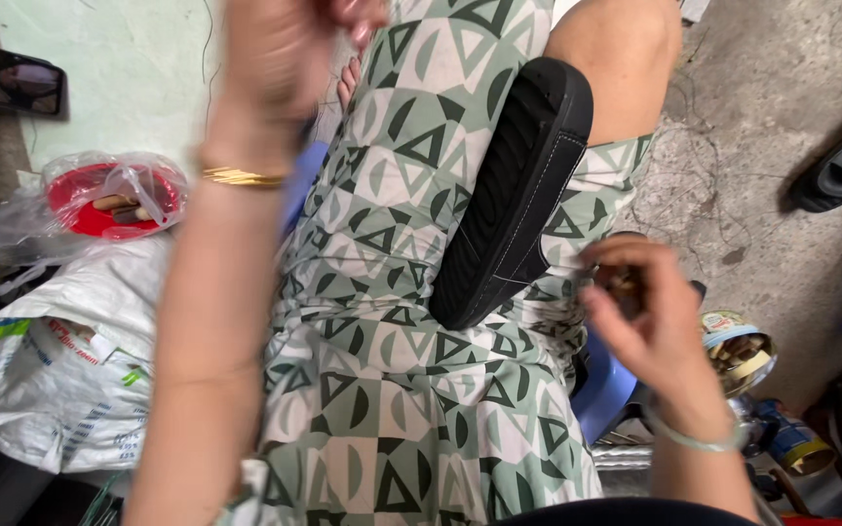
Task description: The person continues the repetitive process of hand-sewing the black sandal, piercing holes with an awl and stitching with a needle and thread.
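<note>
A black shoe (pixel 514 195) with white stitching lies sole-up across my lap, on green patterned trousers (pixel 382 292), leaning against my bare knee (pixel 616 58). My left hand (pixel 285 49) is raised high at the top and blurred, fingers curled, a gold bangle (pixel 241 176) on its wrist; whether it holds anything is unclear. My right hand (pixel 645 312) sits by the shoe's near end, fingers pinched around a small brown object (pixel 624 282). A pale bangle circles that wrist.
A red bowl in a clear plastic bag (pixel 114 200) and a white woven sack (pixel 70 360) lie at the left. An open tin can (pixel 738 351) with small pieces stands at the right, beside a blue stool (pixel 606 390). Concrete floor (pixel 752 117) beyond.
</note>
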